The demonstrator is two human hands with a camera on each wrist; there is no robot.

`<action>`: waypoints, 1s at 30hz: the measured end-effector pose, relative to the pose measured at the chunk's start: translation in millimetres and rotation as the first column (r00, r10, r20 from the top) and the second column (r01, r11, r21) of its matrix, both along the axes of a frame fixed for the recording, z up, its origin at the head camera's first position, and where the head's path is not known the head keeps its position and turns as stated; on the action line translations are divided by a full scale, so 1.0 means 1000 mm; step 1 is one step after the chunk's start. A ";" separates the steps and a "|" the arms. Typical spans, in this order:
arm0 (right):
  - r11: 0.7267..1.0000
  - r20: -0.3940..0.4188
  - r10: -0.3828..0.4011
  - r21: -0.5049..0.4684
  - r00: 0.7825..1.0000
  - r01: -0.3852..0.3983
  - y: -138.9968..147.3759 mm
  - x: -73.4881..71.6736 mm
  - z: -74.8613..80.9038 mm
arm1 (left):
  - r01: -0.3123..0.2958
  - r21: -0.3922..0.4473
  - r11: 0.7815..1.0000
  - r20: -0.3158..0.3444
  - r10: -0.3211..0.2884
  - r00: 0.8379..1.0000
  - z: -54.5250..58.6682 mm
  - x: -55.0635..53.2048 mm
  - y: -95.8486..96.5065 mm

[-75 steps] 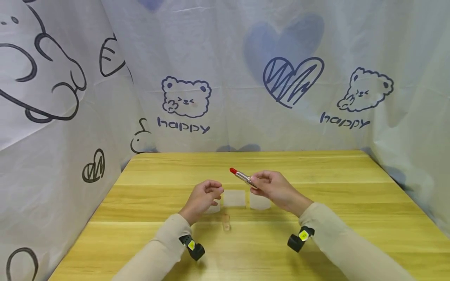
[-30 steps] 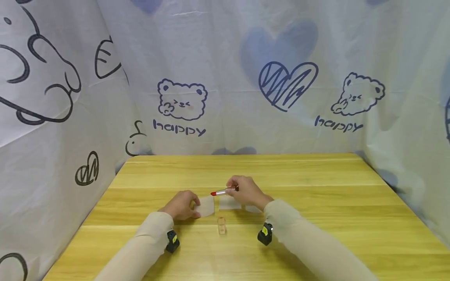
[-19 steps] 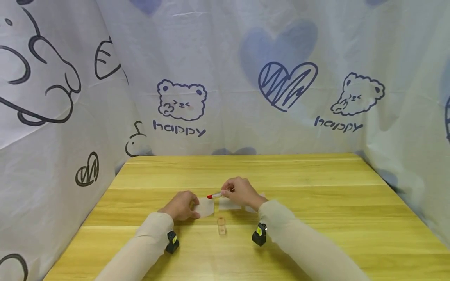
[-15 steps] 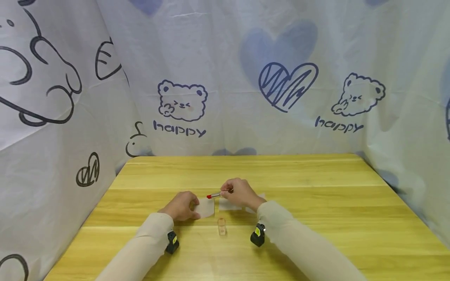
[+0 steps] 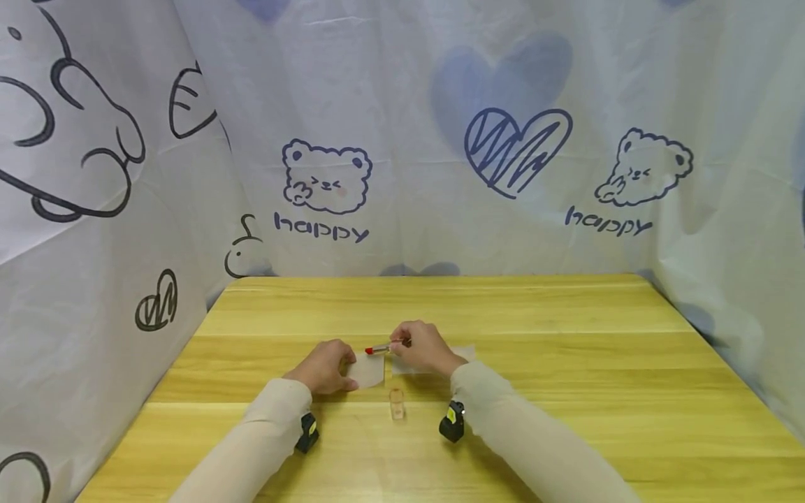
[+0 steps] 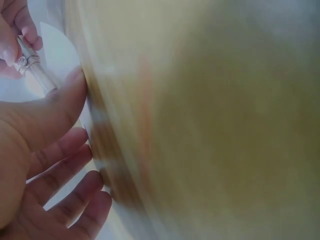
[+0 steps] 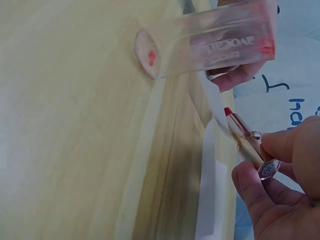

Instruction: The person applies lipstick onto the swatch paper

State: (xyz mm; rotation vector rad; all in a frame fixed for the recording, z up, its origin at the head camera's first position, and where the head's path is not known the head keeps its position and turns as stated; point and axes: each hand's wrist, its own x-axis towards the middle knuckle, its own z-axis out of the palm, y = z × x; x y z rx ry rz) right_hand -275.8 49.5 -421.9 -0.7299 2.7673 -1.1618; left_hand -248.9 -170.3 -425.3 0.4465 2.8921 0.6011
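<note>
My right hand pinches a lipstick in a silvery tube between thumb and fingers, its red tip pointing left. That tip is right at the far edge of the left white paper piece. On the same paper's left side rests my left hand, thumb and fingertips pressing it to the table. The left wrist view shows this hand's fingers extended, with the lipstick's metal tube beyond the thumb. A clear lettered lipstick cap stands large in the right wrist view, touched by neither hand.
The clear cap is on the wooden table, nearer me than the papers. Another white paper piece lies under my right hand's reach, and a further one shows behind the wrist. A printed white cloth encloses the table.
My left hand has come down from the air onto the left paper. My right hand has lowered the lipstick and moved it left to that paper, edging slightly further left in the last half second.
</note>
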 end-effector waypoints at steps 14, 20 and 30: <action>1.000 -0.019 0.011 0.002 1.000 -0.011 -0.002 0.003 -0.006 | 0.018 -0.032 0.999 0.011 -0.018 1.000 0.002 -0.002 0.004; 1.000 -0.047 0.007 0.017 0.999 -0.006 -0.002 0.001 -0.009 | 0.022 -0.054 0.998 -0.002 -0.022 1.000 0.002 -0.004 0.004; 1.000 -0.080 0.015 0.018 0.997 -0.013 -0.003 0.001 -0.008 | 0.030 -0.051 0.998 -0.019 -0.031 0.999 0.005 -0.004 0.004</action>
